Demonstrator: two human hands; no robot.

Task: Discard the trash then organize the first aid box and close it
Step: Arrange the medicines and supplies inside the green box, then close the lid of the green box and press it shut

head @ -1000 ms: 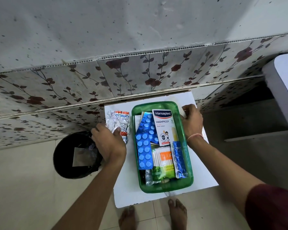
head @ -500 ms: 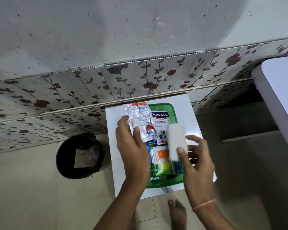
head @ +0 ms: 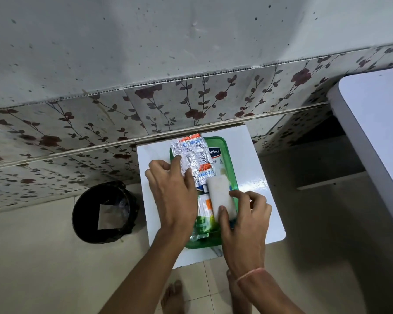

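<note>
A green plastic first aid box (head: 233, 175) stands open on a small white table (head: 259, 184). My left hand (head: 173, 191) holds several silver foil pill strips (head: 193, 157) over the box's far left part. My right hand (head: 245, 214) grips a white gauze roll (head: 220, 196) above the box's right side. Under them I see a white Hansaplast carton (head: 216, 155) and a green and orange packet (head: 203, 214). The blue pill strips are hidden beneath my hands.
A black trash bin (head: 104, 211) with a scrap of paper inside stands on the floor left of the table. A flowered tiled wall runs behind. A white counter edge (head: 359, 141) juts in at the right. My bare feet (head: 175, 298) are below the table.
My left hand lifted the foil strips off the table and carried them over the box. My right hand left the box rim, took up the white roll and lowered it toward the box.
</note>
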